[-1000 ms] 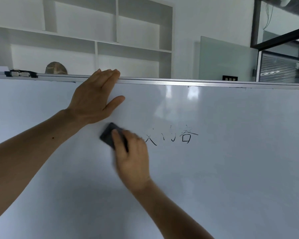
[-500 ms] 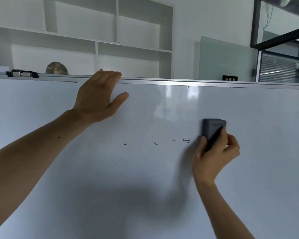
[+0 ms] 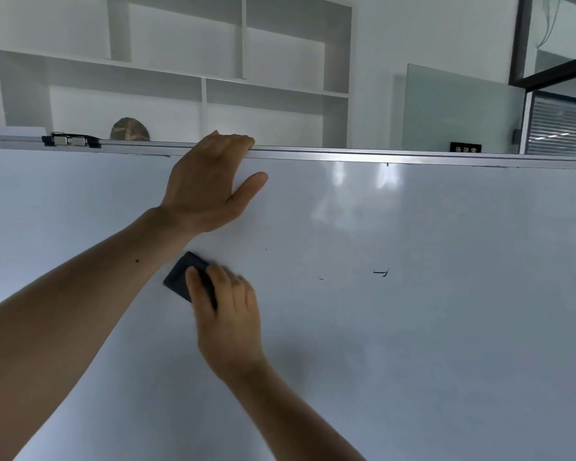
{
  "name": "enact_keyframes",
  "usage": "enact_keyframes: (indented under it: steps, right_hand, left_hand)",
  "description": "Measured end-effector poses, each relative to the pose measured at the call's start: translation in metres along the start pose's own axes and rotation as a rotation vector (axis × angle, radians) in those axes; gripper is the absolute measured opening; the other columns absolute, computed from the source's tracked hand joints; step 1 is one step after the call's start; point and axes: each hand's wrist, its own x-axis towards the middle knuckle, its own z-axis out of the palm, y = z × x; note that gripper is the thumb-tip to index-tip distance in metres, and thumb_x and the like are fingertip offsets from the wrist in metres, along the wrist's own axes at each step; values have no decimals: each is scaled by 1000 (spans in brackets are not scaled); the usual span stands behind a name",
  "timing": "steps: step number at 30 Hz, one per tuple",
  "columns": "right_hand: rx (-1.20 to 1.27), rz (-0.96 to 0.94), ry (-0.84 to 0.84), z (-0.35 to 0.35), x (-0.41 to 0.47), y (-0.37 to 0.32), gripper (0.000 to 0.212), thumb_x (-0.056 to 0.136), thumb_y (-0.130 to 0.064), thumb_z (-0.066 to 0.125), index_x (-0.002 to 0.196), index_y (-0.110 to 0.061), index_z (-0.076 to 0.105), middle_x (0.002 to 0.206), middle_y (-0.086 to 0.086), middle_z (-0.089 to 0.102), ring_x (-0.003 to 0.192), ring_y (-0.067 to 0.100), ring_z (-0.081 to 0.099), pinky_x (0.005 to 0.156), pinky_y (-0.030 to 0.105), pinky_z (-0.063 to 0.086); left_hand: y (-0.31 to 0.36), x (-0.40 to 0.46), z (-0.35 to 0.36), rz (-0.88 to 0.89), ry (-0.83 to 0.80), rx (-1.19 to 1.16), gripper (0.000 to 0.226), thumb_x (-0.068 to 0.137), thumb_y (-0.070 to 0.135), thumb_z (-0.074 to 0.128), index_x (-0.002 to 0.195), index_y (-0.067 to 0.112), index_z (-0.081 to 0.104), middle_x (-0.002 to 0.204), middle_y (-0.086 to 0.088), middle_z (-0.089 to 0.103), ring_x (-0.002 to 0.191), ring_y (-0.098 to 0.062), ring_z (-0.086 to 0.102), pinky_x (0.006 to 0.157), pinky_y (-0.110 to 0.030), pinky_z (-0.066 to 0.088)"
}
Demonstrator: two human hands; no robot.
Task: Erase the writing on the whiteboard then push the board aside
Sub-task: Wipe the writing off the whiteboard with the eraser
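Right hand (image 3: 228,314) gripped the dark eraser (image 3: 184,276) flat against the whiteboard (image 3: 446,327), just under the left wrist; fingers covered most of the eraser. Left hand (image 3: 207,188) lay open on the board, fingertips hooked over the top rail (image 3: 346,157), tips hidden behind it. Only faint stroke remnants (image 3: 381,272) showed, right of the eraser, unreadable. Board edges were cut off by frame.

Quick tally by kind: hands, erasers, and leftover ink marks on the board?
Hands: 2, left hand and right hand
Erasers: 1, dark eraser
Leftover ink marks: 3, stroke, speck, dot
Total: 6
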Motion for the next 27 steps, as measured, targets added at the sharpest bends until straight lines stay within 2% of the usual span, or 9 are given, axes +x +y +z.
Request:
enact_keyframes:
  steps: [2,6,10,15,18,22,23,25,27]
  right_hand:
    - [3,58,-48,-18,-3,21,30,96,-15,62,126,-9,59,117,14,64,105,29,59,89,38,47]
    - [12,323,27,-77,8,76,23,103,-37,51,106,-20,64,95,-9,61,87,-1,55,80,31,45]
    - [-230,503,372,-129,-10,148,47,83,-7,67,125,10,56,113,15,48,95,29,44,84,38,37]
    - [-316,792,505,-150,-32,175,62,86,-1,68,141,3,39,127,26,46,114,36,41,99,44,40]
    - [-178,735,569,-134,-14,155,55,81,3,72,131,8,50,112,1,51,103,11,45,97,21,33]
    - [-132,628,357,-86,13,90,5,93,-11,63,88,-13,63,80,-4,58,71,13,50,71,42,49]
    - [-124,574,301,-70,18,70,18,98,-19,59,80,-17,59,74,-5,58,67,12,52,65,45,48]
    - [-26,396,225,-42,24,30,17,103,-28,52,89,-20,60,82,-1,65,75,15,59,69,43,53]
    - [-35,208,102,-22,24,3,19,98,-17,53,117,-16,57,108,8,67,97,22,60,83,38,54]
  left_hand:
    - [1,-1,0,-3,4,-9,65,94,55,34,134,8,50,131,-11,61,124,-34,53,113,-46,38]
    - [2,-4,-4,-5,-11,-5,66,93,57,35,134,8,52,133,-11,61,124,-34,53,110,-46,40]
    - [10,-1,-11,-45,-8,-13,62,92,54,39,129,7,56,126,-13,65,119,-36,56,103,-46,44]
    - [16,-1,-12,-66,13,-25,57,93,52,42,125,8,58,119,-13,66,111,-35,58,92,-44,48]
    - [16,0,-14,-76,18,-32,57,93,52,41,123,8,59,114,-13,67,105,-35,59,85,-42,48]
    - [16,0,-15,-95,17,-46,63,90,59,34,121,10,59,113,-11,67,105,-34,58,85,-42,48]
    - [16,-1,-15,-101,13,-52,65,90,61,33,122,11,59,114,-11,67,107,-33,58,86,-42,48]
    - [17,-1,-17,-109,3,-61,68,89,62,31,123,11,58,115,-10,66,109,-33,58,87,-42,48]
    - [17,-1,-19,-109,-9,-57,68,89,62,30,124,10,58,116,-11,66,108,-32,58,87,-42,48]
